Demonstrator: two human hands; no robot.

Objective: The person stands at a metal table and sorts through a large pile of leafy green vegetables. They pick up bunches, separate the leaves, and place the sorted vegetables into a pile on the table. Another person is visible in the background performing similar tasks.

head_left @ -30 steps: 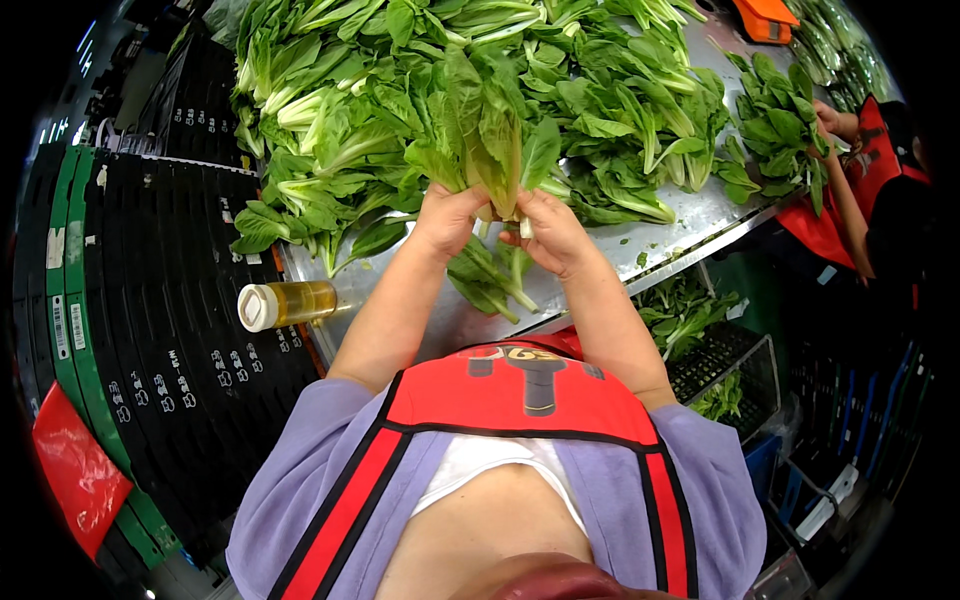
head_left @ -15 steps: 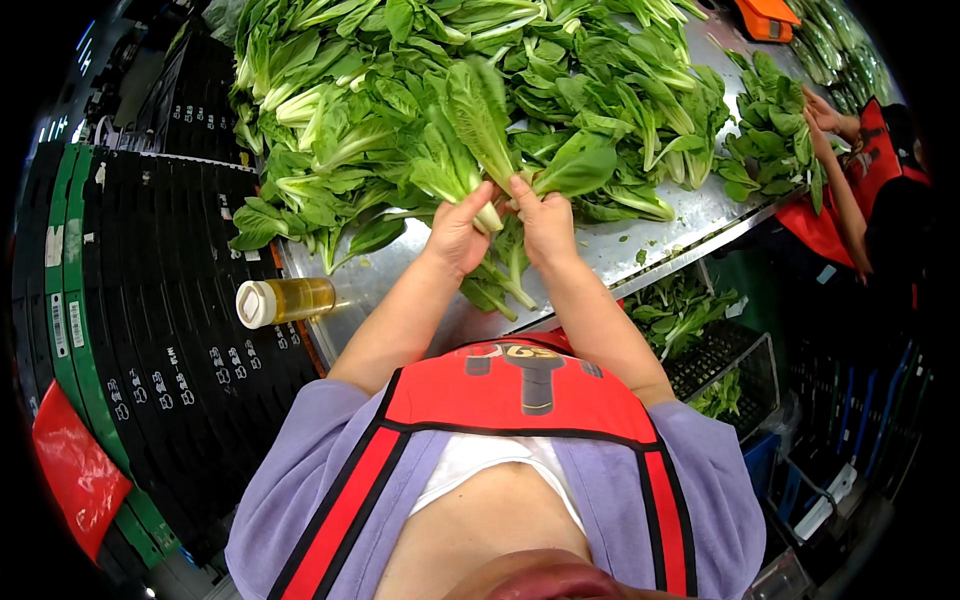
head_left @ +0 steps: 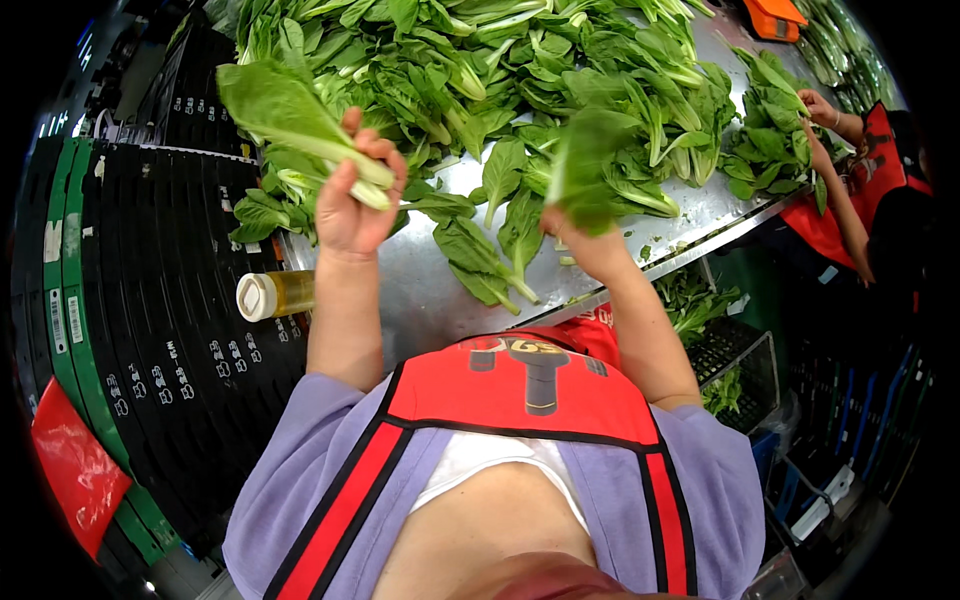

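Observation:
My left hand (head_left: 355,200) is raised at the left of the steel table (head_left: 420,280), closed on a pale-stemmed leafy green (head_left: 290,120) whose leaf points up and left. My right hand (head_left: 590,245), right of centre, is closed on another leaf (head_left: 590,160), smeared by motion. A big pile of similar greens (head_left: 470,50) covers the far part of the table. A few loose leaves (head_left: 480,265) lie on bare metal between my hands. A lidded bottle of yellow liquid (head_left: 272,295) lies at the table's left edge.
Stacked black crates (head_left: 170,300) and a red bag (head_left: 70,465) stand at left. A co-worker in a red apron (head_left: 820,220) handles greens at right. A crate holding greens (head_left: 735,375) is below the table's right edge. An orange object (head_left: 770,18) sits at the back.
My hands have moved apart, the left up and leftward, the right rightward, each carrying greens. Loose leaves now show between them.

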